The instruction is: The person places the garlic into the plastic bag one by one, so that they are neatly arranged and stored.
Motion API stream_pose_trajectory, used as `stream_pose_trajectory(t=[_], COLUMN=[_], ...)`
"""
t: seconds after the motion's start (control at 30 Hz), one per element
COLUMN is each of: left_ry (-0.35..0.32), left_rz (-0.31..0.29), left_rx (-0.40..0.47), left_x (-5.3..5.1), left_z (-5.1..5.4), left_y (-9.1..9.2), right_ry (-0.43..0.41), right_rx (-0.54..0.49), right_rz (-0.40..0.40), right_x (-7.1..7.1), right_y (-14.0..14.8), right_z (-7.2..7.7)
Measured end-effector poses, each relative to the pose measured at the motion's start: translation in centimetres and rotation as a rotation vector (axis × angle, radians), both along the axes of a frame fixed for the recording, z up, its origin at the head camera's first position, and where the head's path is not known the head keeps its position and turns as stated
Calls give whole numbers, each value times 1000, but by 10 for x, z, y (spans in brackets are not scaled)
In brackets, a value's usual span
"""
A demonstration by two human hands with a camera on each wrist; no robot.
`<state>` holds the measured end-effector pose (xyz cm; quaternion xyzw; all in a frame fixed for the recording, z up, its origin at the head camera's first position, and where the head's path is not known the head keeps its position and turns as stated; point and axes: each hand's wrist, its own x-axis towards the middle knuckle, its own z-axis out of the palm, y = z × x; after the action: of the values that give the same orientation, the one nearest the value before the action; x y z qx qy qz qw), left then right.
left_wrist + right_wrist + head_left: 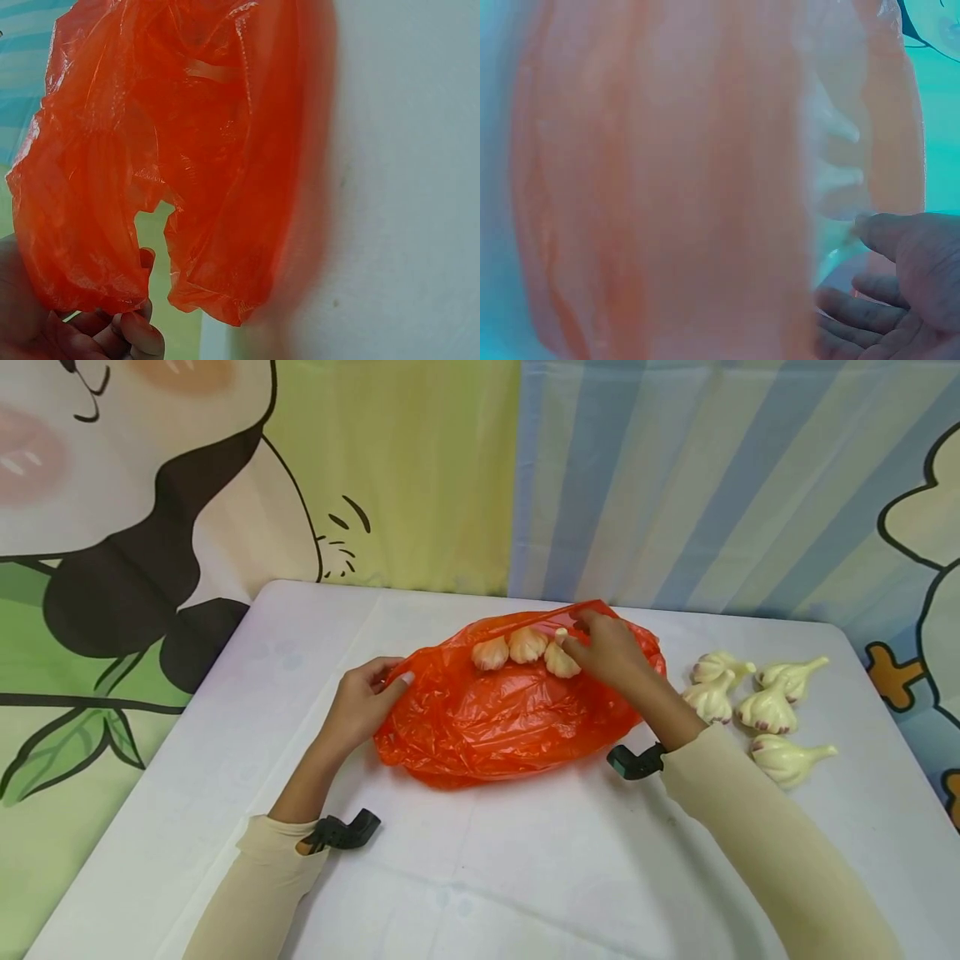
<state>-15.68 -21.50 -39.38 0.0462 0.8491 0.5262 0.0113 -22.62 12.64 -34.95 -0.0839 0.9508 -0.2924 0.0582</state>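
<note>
- Red bag lies open in the middle of the white surface.
- Left hand pinches its left edge.
- Five loose garlic bulbs lie to its right.
- Right hand is at the bag's mouth, thumb against one bulb's stem; can't tell if it's gripping.
- Three bagged bulbs sit along the far side.
- Cartoon curtain behind.

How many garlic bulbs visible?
8: three garlic bulbs in the red bag; on the table right of it, four bulbs clustered and one bulb nearer the person. More may be hidden inside the bag.
</note>
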Motion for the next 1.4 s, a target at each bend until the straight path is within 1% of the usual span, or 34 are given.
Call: stream_pose_trajectory(t=[0.17, 0.27, 0.4, 0.57, 0.77, 1.0, 1.2, 1.4], left_ry=[-9, -10, -4, -4, -5, 10, 7, 6], left_rz=[2, 2, 2, 5, 13, 20, 23, 33], left_rx=[10, 13, 12, 5, -6, -15, -16, -23], left_x=[0, 0, 0, 0, 0, 0, -2, -2], left_z=[-1, -2, -1, 1, 2, 0, 0, 1], left_y=[-1, -1, 0, 1, 0, -4, -7, -8], right_ry=[-21, -28, -16, 11, 24, 53, 96, 99], right_rx=[12, 15, 14, -4, -28, -89, -111, -131], right_rz=[51, 66, 79, 96, 91, 76, 46, 25], right_x=[5, 7, 9, 14, 23, 36, 44, 55], right_y=[0, 1, 2, 6, 14, 25, 38, 54], right_z=[-2, -4, -5, 0, 10, 21, 24, 27])
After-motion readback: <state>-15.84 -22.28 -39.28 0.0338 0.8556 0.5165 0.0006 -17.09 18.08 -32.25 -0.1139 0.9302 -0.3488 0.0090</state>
